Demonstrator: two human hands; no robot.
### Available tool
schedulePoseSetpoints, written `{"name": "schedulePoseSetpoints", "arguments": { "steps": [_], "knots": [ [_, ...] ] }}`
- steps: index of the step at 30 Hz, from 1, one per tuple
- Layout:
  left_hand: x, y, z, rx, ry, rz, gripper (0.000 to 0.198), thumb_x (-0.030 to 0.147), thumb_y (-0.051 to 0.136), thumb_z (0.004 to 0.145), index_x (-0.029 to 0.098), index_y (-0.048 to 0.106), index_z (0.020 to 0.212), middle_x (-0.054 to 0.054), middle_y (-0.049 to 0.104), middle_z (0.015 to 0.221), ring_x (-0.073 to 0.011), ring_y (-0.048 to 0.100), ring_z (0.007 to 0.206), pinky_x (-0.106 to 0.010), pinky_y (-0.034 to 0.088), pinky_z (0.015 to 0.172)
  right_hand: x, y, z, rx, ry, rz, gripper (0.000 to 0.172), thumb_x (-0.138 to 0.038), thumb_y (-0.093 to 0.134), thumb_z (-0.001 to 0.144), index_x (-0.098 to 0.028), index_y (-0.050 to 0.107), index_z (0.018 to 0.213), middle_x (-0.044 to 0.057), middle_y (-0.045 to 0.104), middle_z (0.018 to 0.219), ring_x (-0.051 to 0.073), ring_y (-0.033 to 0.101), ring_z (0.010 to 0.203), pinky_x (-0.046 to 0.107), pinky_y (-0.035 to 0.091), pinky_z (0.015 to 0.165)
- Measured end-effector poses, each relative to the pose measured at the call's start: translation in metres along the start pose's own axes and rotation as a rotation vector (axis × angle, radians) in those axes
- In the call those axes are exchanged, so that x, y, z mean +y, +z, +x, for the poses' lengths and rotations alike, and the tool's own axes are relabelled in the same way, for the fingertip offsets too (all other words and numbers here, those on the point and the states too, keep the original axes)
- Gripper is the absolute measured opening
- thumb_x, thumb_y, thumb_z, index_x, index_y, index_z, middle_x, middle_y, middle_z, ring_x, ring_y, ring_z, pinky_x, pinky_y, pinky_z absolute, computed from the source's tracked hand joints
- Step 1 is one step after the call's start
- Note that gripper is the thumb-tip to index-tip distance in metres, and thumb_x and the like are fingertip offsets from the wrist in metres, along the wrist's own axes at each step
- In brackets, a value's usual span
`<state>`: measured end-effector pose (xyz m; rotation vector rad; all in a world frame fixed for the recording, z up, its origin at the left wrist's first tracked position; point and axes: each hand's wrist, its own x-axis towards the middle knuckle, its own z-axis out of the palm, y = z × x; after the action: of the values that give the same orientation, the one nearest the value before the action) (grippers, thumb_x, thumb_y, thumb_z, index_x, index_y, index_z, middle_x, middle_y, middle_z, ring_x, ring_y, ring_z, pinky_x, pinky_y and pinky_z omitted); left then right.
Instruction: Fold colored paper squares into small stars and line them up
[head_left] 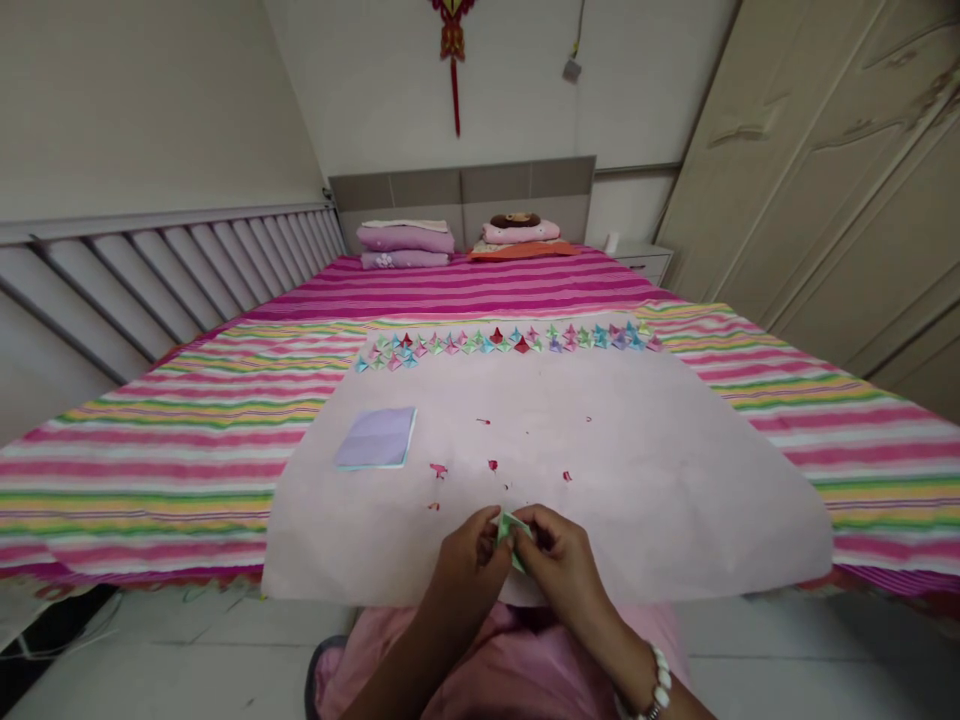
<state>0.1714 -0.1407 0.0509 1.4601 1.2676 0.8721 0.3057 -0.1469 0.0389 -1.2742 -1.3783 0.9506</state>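
Observation:
My left hand [472,550] and my right hand [561,560] meet over the near edge of a pale pink sheet [637,470] spread on the bed. Both pinch a small green folded paper piece [512,530] between their fingertips. My right wrist wears a white bead bracelet [660,685]. A small stack of lilac paper squares [376,438] lies to the left on the sheet. At the sheet's far edge runs a row of several folded paper pieces [510,342] in red, green, blue and pink. Tiny red paper scraps [493,465] dot the sheet ahead of my hands.
The bed carries a striped cover [187,420]. Folded bedding and pillows [405,245] sit by the headboard. A slatted rail [150,280] runs along the left side, a wardrobe [840,180] stands to the right, and a white nightstand [641,258] is near it.

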Motion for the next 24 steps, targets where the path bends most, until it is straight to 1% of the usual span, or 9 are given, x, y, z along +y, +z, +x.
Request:
{"name": "schedulePoseSetpoints", "arguments": {
  "steps": [3,5,8,10,13,15,17,21,24],
  "knots": [
    [-0.003,0.001,0.002,0.003,-0.020,-0.073,0.038,0.023,0.055,0.077,0.012,0.055,0.113,-0.011,0.069,0.099,-0.0214,0.065,0.089,-0.032,0.050,0.079,0.004,0.001,0.000,0.004,-0.037,0.047,0.018,-0.016,0.053,0.076,-0.019,0.068,0.084,0.005,0.071,0.082,0.020,0.064,0.074,0.028,0.049,0.066],
    [-0.003,0.002,0.002,0.030,-0.038,-0.100,0.041,0.022,0.056,0.075,0.011,0.054,0.114,-0.014,0.066,0.110,-0.0225,0.064,0.096,-0.033,0.051,0.084,0.005,0.001,0.000,0.030,-0.078,0.037,0.023,-0.013,0.051,0.075,-0.019,0.069,0.087,0.005,0.071,0.086,0.020,0.065,0.078,0.028,0.050,0.069],
    [-0.002,0.004,0.001,0.100,-0.052,-0.095,0.050,0.025,0.059,0.074,0.010,0.050,0.120,-0.017,0.059,0.123,-0.0244,0.064,0.100,-0.034,0.052,0.083,0.004,0.001,0.000,0.097,-0.133,-0.019,0.024,-0.013,0.052,0.075,-0.019,0.070,0.090,0.005,0.070,0.084,0.018,0.064,0.073,0.027,0.050,0.065],
    [-0.001,0.005,-0.001,0.109,-0.039,-0.078,0.054,0.028,0.058,0.076,0.009,0.045,0.125,-0.019,0.056,0.127,-0.0251,0.063,0.102,-0.036,0.053,0.084,0.002,0.001,-0.001,0.140,-0.164,-0.056,0.023,-0.014,0.052,0.077,-0.019,0.070,0.091,0.005,0.069,0.081,0.017,0.063,0.068,0.026,0.050,0.061],
    [-0.001,0.006,-0.003,0.095,0.022,-0.014,0.051,0.025,0.051,0.081,0.010,0.042,0.129,-0.019,0.053,0.131,-0.0254,0.058,0.112,-0.040,0.046,0.095,-0.001,0.002,-0.004,0.146,-0.218,-0.093,0.025,-0.013,0.050,0.080,-0.019,0.069,0.095,0.004,0.067,0.080,0.016,0.062,0.068,0.026,0.049,0.060],
    [-0.001,0.006,-0.004,0.109,0.074,0.035,0.049,0.020,0.046,0.083,0.011,0.042,0.130,-0.016,0.051,0.133,-0.0246,0.050,0.121,-0.042,0.039,0.103,-0.003,0.004,-0.007,0.114,-0.251,-0.116,0.026,-0.012,0.049,0.082,-0.020,0.068,0.099,0.004,0.066,0.080,0.016,0.062,0.070,0.026,0.049,0.063],
    [-0.001,0.006,-0.005,0.124,0.108,0.071,0.049,0.016,0.043,0.083,0.012,0.042,0.132,-0.014,0.049,0.136,-0.0237,0.044,0.127,-0.043,0.034,0.107,-0.004,0.006,-0.010,0.075,-0.272,-0.135,0.027,-0.013,0.049,0.083,-0.020,0.067,0.101,0.005,0.065,0.080,0.017,0.061,0.071,0.027,0.048,0.064],
    [0.000,0.004,-0.005,0.132,0.148,0.133,0.053,0.012,0.040,0.082,0.011,0.039,0.135,-0.014,0.045,0.139,-0.0235,0.041,0.129,-0.044,0.033,0.108,-0.005,0.007,-0.010,0.051,-0.228,-0.116,0.026,-0.015,0.049,0.082,-0.018,0.068,0.100,0.005,0.065,0.079,0.017,0.060,0.069,0.028,0.047,0.063],
    [-0.002,0.001,-0.003,0.103,0.184,0.139,0.053,0.011,0.043,0.080,0.016,0.044,0.133,-0.011,0.051,0.135,-0.0238,0.047,0.124,-0.043,0.037,0.105,-0.003,0.007,-0.006,0.058,-0.088,-0.002,0.024,-0.016,0.052,0.076,-0.016,0.069,0.092,0.005,0.066,0.075,0.017,0.060,0.065,0.028,0.047,0.060]
  ]
}}
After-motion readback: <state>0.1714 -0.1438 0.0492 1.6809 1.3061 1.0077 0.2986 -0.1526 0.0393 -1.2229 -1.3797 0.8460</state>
